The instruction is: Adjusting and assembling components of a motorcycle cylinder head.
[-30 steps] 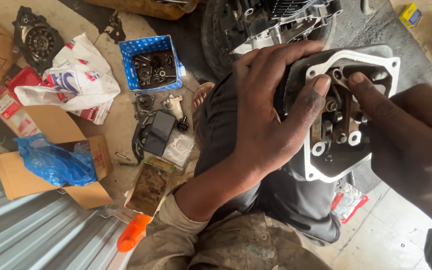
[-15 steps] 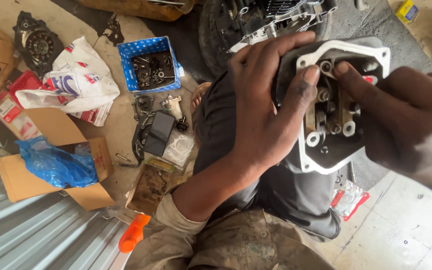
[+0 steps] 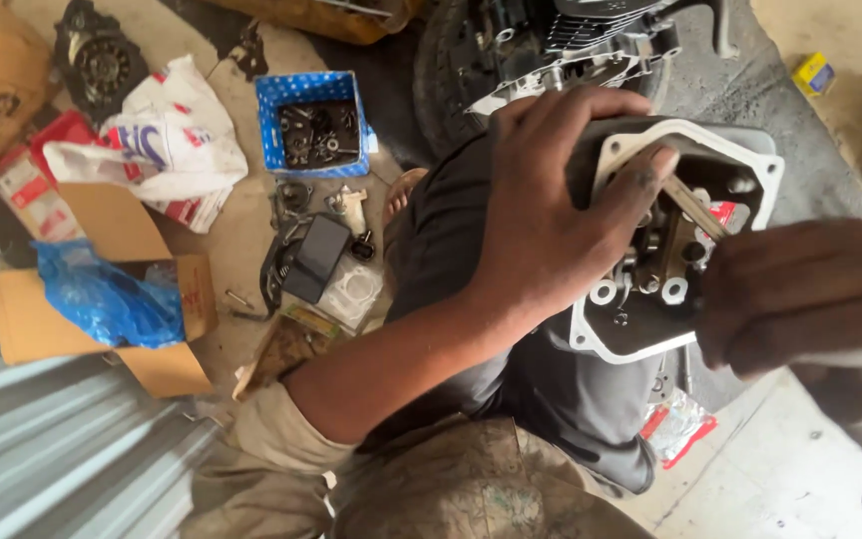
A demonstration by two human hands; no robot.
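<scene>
Engine cylinder head on the lap, left hand clasping its top edge, right hand pinching a thin metal strip into it.

My left hand reaches in from lower left, forearm bare, sleeve pushed up near the elbow. Palm down, fingers spread and curled, index fingertip extended furthest. My right hand comes in from the right edge, fingers bunched in a pinch, knuckles up.
</scene>
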